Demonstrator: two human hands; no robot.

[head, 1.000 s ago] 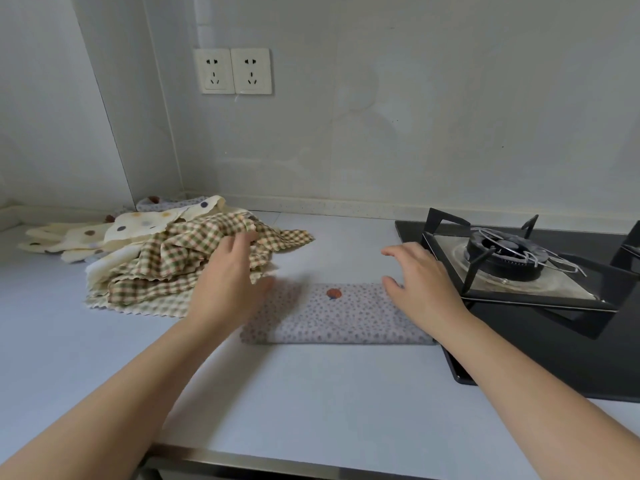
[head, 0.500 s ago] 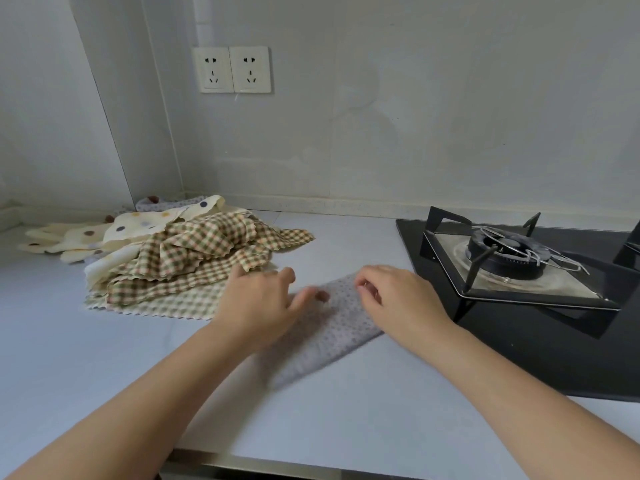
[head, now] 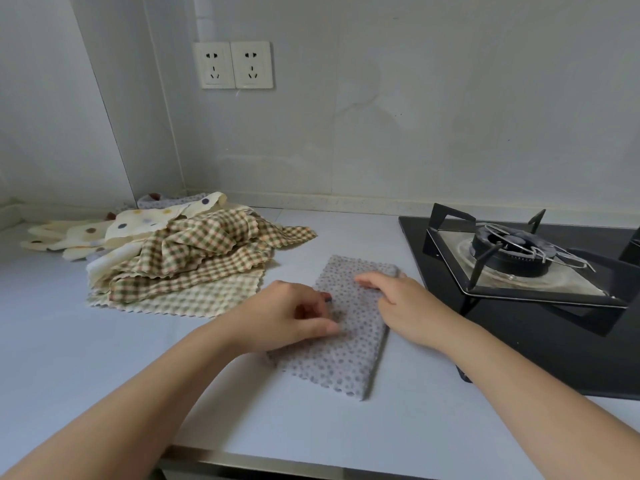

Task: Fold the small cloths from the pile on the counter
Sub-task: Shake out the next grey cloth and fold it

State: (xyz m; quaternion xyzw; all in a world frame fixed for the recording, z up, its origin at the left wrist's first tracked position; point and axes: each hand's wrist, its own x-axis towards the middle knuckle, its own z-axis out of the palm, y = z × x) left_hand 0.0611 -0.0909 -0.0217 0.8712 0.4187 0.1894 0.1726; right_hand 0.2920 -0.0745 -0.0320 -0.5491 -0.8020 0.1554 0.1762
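The folded cloth (head: 349,327) lies between the pile (head: 187,265) and stove (head: 519,258).

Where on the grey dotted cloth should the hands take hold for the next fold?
Probably the near short end of the grey dotted cloth, at both corners, coming from the person's side. It lies flat as a long strip running away from the person, so that end lifts onto the far end.

The stove (head: 519,268) runs off the right edge; the left hand (head: 287,317) covers the left edge of the grey cloth (head: 346,358), grip unclear.
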